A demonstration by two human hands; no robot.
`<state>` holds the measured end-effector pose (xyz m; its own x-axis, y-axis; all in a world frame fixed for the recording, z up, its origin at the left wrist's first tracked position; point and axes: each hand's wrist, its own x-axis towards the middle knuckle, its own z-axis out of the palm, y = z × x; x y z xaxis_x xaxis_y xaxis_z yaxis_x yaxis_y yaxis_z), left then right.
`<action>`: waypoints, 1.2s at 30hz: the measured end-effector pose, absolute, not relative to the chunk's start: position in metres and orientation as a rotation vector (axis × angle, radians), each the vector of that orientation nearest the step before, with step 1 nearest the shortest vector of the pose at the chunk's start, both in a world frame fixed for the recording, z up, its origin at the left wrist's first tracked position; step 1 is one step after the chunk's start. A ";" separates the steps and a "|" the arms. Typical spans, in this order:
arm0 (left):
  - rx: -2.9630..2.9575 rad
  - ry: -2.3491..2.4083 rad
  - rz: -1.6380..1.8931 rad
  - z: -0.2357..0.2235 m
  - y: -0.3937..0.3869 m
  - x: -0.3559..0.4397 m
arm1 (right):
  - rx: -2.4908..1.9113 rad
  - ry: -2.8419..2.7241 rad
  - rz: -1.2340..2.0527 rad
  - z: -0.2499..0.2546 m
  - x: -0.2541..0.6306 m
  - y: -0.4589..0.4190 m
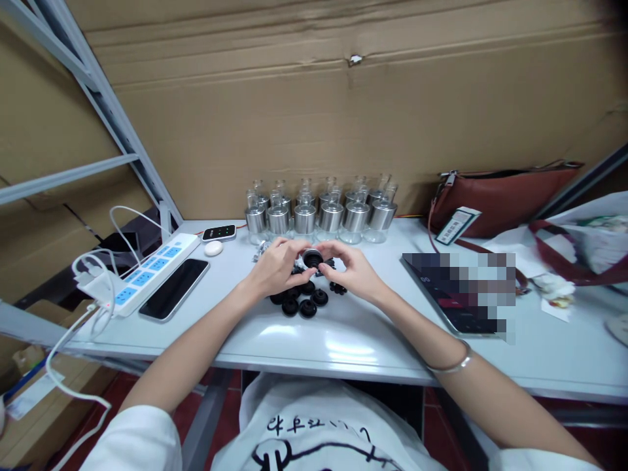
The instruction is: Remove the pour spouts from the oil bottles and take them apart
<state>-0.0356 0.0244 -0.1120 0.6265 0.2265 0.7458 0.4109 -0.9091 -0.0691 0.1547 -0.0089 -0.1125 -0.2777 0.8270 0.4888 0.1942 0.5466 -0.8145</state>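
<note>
Between my two hands, above the table, is a round black cap [312,259] with a ridged edge. My left hand [281,267] grips its left side with thumb and fingers, and my right hand [349,267] pinches it from the right. Under and in front of my hands lie several loose black caps [307,308], some partly hidden by the fingers. Small dark parts [337,286] lie by my right hand, and shiny clear pieces [262,250] sit beyond my left hand. Behind them, two rows of glass bottles with silver metal sleeves [304,218] stand upright.
On the left are a power strip [152,271] with white cables, a phone [175,289], a small device [219,233] and a round white case [213,248]. A tablet [451,294] and brown bag [500,199] lie right. Cardboard [294,118] walls the back of the table [383,347].
</note>
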 end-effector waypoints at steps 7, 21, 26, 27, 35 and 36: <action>-2.661 -0.510 -1.109 -0.109 0.023 -0.036 | -0.834 -1.773 0.816 -0.114 0.156 -0.008; -2.876 -0.931 -0.824 -0.098 0.016 -0.037 | -0.827 -1.728 0.779 -0.119 0.154 -0.008; -2.914 -0.942 -0.741 -0.097 0.016 -0.037 | -0.833 -1.735 0.763 -0.119 0.154 -0.008; -2.927 -0.945 -0.742 -0.097 0.016 -0.037 | -0.825 -1.740 0.768 -0.119 0.154 -0.008; -2.999 -0.982 -0.735 -0.098 0.018 -0.037 | -0.812 -1.820 0.781 -0.119 0.154 -0.009; -3.026 -0.995 -0.713 -0.098 0.018 -0.037 | -0.817 -1.826 0.778 -0.119 0.154 -0.009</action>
